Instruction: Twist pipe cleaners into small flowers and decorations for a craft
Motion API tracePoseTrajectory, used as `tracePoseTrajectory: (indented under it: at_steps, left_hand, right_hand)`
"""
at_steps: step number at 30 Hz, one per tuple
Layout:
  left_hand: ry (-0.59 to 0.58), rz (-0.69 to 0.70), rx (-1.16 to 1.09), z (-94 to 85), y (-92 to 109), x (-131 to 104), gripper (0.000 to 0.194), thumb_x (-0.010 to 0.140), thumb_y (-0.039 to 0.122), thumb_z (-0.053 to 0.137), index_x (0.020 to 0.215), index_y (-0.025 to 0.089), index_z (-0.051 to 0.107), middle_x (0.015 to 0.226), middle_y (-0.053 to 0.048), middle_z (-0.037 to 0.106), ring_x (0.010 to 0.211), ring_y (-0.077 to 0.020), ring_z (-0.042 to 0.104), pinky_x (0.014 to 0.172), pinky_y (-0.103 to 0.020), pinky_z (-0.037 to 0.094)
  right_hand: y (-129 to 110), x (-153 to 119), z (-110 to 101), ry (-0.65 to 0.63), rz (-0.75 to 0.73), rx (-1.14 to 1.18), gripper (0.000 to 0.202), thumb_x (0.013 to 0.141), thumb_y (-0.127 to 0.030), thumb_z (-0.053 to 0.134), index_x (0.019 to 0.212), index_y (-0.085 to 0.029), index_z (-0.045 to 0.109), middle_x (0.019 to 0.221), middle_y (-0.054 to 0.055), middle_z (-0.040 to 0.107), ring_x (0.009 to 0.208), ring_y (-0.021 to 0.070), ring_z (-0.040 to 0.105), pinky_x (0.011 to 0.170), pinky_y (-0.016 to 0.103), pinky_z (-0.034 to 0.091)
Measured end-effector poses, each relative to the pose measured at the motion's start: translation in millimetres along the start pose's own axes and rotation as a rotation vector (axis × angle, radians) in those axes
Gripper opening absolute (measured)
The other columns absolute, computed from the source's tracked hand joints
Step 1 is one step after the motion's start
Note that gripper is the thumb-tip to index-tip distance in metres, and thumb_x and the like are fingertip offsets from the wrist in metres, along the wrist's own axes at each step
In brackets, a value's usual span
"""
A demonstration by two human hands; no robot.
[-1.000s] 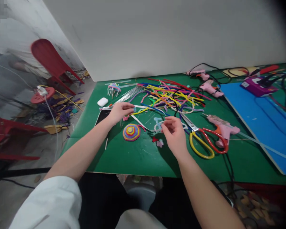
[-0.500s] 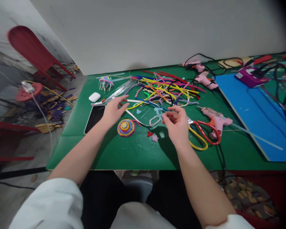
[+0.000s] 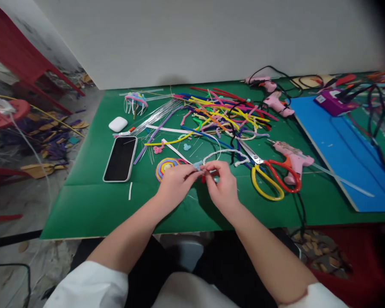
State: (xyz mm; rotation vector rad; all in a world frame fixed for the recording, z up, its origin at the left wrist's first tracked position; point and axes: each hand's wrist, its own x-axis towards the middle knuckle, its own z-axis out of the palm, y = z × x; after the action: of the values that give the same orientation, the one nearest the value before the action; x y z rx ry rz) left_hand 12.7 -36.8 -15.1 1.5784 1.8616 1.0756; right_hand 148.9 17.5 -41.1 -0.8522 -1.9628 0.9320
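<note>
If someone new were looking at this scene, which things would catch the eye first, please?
Probably first the bright pile of coloured strips at the far middle of the green table. Next, the large scissors with one red and one yellow handle, right of the right hand. Then, nearer the middle, that hand and the left hand meeting at a small blue piece.

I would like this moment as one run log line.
left hand: fingertips at light-blue piece | right hand: fingertips beside left fingertips | exact grip: unclear | striped disc: partly behind left hand | scissors: at right
</note>
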Motion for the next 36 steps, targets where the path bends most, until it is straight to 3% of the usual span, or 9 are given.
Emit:
tracePoseTrajectory:
  at_steps: [3, 10, 17, 22, 26, 32, 36]
  left_hand:
    - [-0.006, -0.007, -0.021, -0.6, 1, -1, 0.017, 0.079, 0.030, 0.056, 0.068, 0.020, 0.066, 0.064, 0.000, 0.065, 0.057, -0.0116, 0.056, 0.053, -0.022, 0.041]
    - [-0.130, -0.223, -0.438, 0.7, 0, -3, 0.016, 0.073, 0.035, 0.061, 0.070, 0.019, 0.061, 0.058, 0.002, 0.059, 0.048, -0.0100, 0.054, 0.046, -0.021, 0.043]
    - [0.014, -0.133, -0.279, 2.1, -3, -4, 0.012, 0.071, 0.022, 0.059, 0.080, 0.020, 0.066, 0.063, 0.002, 0.061, 0.053, -0.0090, 0.054, 0.048, -0.019, 0.043]
    - [0.198, -0.072, -0.227, 0.3, 0, -6, 0.007, 0.073, 0.026, 0.063, 0.076, 0.020, 0.065, 0.073, 0.000, 0.062, 0.064, -0.0098, 0.056, 0.050, -0.018, 0.043]
    - [0.297, -0.065, -0.272, -1.3, 0, -6, 0.009, 0.074, 0.028, 0.062, 0.077, 0.020, 0.064, 0.079, -0.001, 0.061, 0.067, -0.0110, 0.057, 0.053, -0.020, 0.045]
    - [0.185, -0.077, -0.191, -1.0, -1, -4, 0.008, 0.077, 0.028, 0.058, 0.077, 0.020, 0.061, 0.077, -0.001, 0.061, 0.068, -0.0112, 0.057, 0.055, -0.021, 0.046]
    - [-0.076, -0.044, -0.393, -0.1, 0, -5, 0.008, 0.077, 0.028, 0.059, 0.077, 0.020, 0.059, 0.084, -0.002, 0.060, 0.079, -0.0130, 0.057, 0.064, -0.021, 0.047]
  right_hand:
    - [2, -1, 0, 0.032, -0.128, -0.076, 0.013, 0.083, -0.012, 0.044, 0.088, -0.024, 0.043, 0.087, 0.003, 0.055, 0.081, 0.0159, 0.056, 0.070, 0.032, 0.048]
    - [0, 0, -4, 0.081, -0.265, -0.083, 0.021, 0.081, -0.006, 0.043, 0.089, -0.025, 0.042, 0.087, 0.003, 0.054, 0.084, 0.0161, 0.054, 0.074, 0.035, 0.046]
    - [-7, -3, -6, 0.096, -0.316, -0.054, 0.025, 0.081, -0.006, 0.045, 0.093, -0.027, 0.042, 0.089, 0.002, 0.055, 0.087, 0.0161, 0.056, 0.074, 0.035, 0.048]
    - [-7, -2, -6, 0.093, -0.189, -0.029, 0.019, 0.082, -0.010, 0.046, 0.092, -0.026, 0.043, 0.089, 0.003, 0.055, 0.085, 0.0159, 0.056, 0.069, 0.031, 0.049]
    - [-6, -4, -2, 0.026, -0.050, -0.007, 0.012, 0.083, -0.016, 0.046, 0.091, -0.025, 0.044, 0.087, 0.002, 0.055, 0.070, 0.0132, 0.056, 0.063, 0.030, 0.049]
    - [-7, 0, -5, 0.052, 0.096, 0.187, 0.010, 0.085, -0.022, 0.047, 0.091, -0.025, 0.041, 0.088, 0.000, 0.053, 0.062, 0.0093, 0.053, 0.057, 0.026, 0.048]
    - [-5, 5, -15, 0.125, 0.065, 0.207, 0.011, 0.085, -0.020, 0.047, 0.091, -0.025, 0.040, 0.086, 0.000, 0.052, 0.065, 0.0099, 0.054, 0.061, 0.028, 0.049]
